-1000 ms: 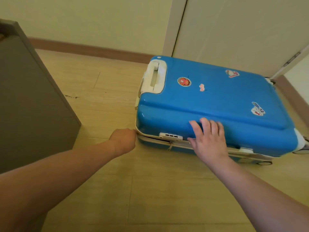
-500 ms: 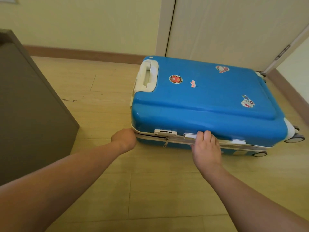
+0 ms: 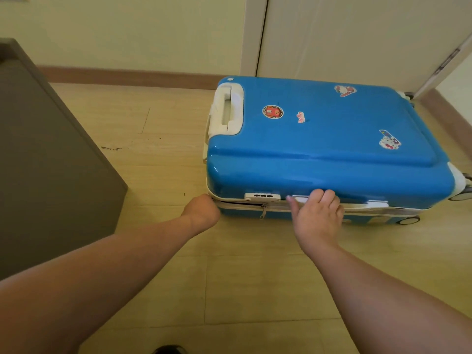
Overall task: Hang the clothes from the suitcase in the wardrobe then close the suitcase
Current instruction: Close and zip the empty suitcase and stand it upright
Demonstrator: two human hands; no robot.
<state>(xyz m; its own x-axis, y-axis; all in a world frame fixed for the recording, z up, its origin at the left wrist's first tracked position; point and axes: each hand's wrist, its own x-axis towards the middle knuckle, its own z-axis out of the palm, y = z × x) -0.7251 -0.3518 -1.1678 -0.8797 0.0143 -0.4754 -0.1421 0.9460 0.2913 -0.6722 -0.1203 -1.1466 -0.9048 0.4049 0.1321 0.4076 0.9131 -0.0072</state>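
Blue hard-shell plastic, glossy and stickered: the suitcase lies flat on the wooden floor, in front of the pale door, lid down. I judge the shell stiff and slick, so flat palms would slide on it; the white trim along the seam gives better purchase. My right hand is at the front edge, its fingers curled over the white side handle, just right of the combination lock. My left hand sits at the near left corner with its fingers folded under; from here I cannot tell whether they pinch anything. A zipper pull hangs below the lock. With clothes inside I'd expect moderate weight, though I can't see the contents. For lifting the lid, the front seam near the lock looks the sensible hold. A dark cabinet stands well to the left.
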